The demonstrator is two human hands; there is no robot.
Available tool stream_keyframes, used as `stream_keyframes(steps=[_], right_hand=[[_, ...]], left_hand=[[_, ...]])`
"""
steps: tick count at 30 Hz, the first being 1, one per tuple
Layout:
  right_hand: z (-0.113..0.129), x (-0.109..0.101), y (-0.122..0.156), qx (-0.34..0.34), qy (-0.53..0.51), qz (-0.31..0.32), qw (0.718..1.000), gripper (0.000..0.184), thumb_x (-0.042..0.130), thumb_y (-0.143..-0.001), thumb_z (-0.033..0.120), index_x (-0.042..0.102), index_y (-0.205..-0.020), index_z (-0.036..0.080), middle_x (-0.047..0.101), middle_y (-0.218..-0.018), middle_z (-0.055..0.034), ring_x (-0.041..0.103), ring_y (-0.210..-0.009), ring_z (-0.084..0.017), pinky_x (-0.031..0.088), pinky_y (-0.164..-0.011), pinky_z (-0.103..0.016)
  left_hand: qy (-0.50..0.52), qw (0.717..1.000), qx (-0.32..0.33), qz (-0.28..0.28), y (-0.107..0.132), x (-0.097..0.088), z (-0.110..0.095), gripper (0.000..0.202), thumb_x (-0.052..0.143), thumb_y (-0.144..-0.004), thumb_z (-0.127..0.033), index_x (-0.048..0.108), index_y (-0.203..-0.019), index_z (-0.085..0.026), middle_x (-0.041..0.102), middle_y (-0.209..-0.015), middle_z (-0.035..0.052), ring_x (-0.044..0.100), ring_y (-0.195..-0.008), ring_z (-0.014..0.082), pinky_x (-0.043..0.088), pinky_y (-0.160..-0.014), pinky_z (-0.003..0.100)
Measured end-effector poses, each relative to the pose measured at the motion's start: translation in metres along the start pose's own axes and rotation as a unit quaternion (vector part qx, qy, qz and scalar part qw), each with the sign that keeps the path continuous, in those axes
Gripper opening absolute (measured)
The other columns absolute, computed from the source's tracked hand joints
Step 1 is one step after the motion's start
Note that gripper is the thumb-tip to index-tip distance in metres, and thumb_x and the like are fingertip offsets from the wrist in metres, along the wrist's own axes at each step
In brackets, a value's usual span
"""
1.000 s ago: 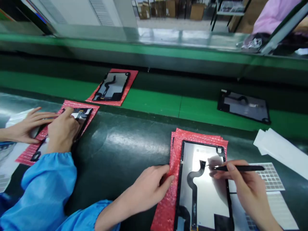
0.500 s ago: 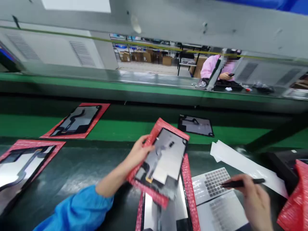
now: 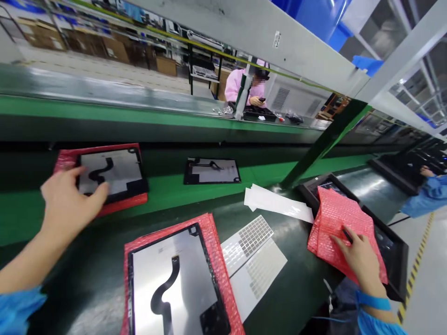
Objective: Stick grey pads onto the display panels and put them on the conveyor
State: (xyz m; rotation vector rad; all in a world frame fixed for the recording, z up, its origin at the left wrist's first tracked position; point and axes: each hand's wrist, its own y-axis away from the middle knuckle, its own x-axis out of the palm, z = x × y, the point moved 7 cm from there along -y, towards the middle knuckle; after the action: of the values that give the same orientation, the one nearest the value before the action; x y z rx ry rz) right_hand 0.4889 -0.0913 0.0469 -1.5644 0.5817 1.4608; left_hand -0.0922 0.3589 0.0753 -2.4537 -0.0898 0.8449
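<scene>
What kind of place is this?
Most likely an electronics factory assembly line. A long green conveyor belt carries display panels laid on red bubble wrap, and another worker in pink sits at a station beyond it.

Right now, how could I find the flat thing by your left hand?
Find the green belt running across the middle; two flat panels lie on it. The left hand is at the left panel. It alone on the belt sits on red bubble wrap; the bare panel to its right has none.
</scene>
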Motion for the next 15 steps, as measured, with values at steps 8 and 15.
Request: stream_keyframes(steps=[8,15], right_hand=[[0.013,-0.008,-0.008,0.012,0.054,0.001,0.998,0.065,0.052,-0.095,0.059,0.069,-0.142,0.017,0.072,-0.125,-0.0233,0.073,-0.095,-0.043,0.056,-0.077,-0.052],[0.03,-0.026,-0.019,-0.038,0.072,0.044,0.996,0.054,0.039,-0.098,0.047,0.082,-0.103,0.014,0.075,-0.091,-0.0264,0.075,-0.074,-0.043,0.056,-0.066,-0.052]], left_hand=[[-0.049,0.992,0.071,0.096,0.161,0.016,-0.045,0.044,0.058,-0.097,-0.053,0.062,-0.132,-0.027,0.051,-0.16,0.0115,0.05,-0.147,0.0414,0.047,-0.118,0.065],[-0.058,0.991,0.059,0.11,0.215,0.014,-0.035,0.046,0.056,-0.101,-0.051,0.057,-0.139,-0.025,0.051,-0.159,0.0158,0.052,-0.144,0.0404,0.052,-0.113,0.061]])
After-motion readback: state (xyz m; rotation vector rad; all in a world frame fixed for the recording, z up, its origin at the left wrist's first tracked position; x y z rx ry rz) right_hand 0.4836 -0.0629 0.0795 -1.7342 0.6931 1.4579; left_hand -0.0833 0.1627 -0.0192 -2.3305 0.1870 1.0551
